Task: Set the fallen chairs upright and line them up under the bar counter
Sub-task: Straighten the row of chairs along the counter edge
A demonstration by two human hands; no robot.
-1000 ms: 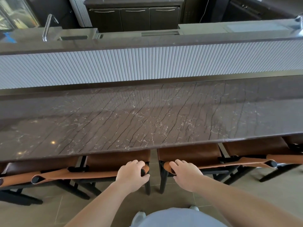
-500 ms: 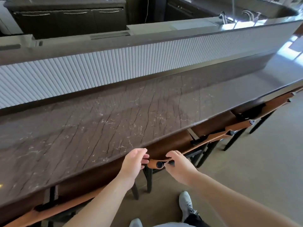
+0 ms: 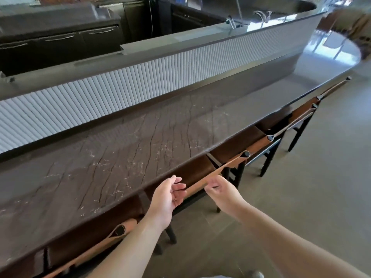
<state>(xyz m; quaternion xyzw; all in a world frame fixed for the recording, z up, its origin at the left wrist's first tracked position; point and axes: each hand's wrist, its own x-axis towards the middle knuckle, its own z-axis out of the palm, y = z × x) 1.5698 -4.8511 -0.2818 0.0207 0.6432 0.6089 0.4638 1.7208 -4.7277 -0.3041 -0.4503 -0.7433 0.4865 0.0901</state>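
- A long bar counter of dark brown stone, crossed by thin dark cracks and pale veins, is seen running from the lower left to the upper right, where it curves round and turns glossy with reflected window light.
- Along its far edge a raised wall of white ribbed panelling is set, capped by a grey ledge.
- Behind that wall a service area is shown: dark cabinets with long metal handles at the upper left, and taps over a pale worktop further right.
- The floor is laid in large grey-beige tiles.
- A row of chairs is lined up upright with the seats tucked under the counter's near edge; brown leather seats, tan leather backrests and black legs are visible.
- The nearest chair stands in front of the hands; its tan backrest strap stretches up to the right to a black post end.
- Another chair is placed at the lower left, partly hidden by the left forearm, and more chairs follow towards the right.
- The left hand is held loosely open just beside the near end of the strap, palm turned right, fingers relaxed and gripping nothing.
- The right hand is held at the strap with fingers curled; whether the strap is actually pinched cannot be told through the blur.
- A shoe tip is seen at the bottom edge.
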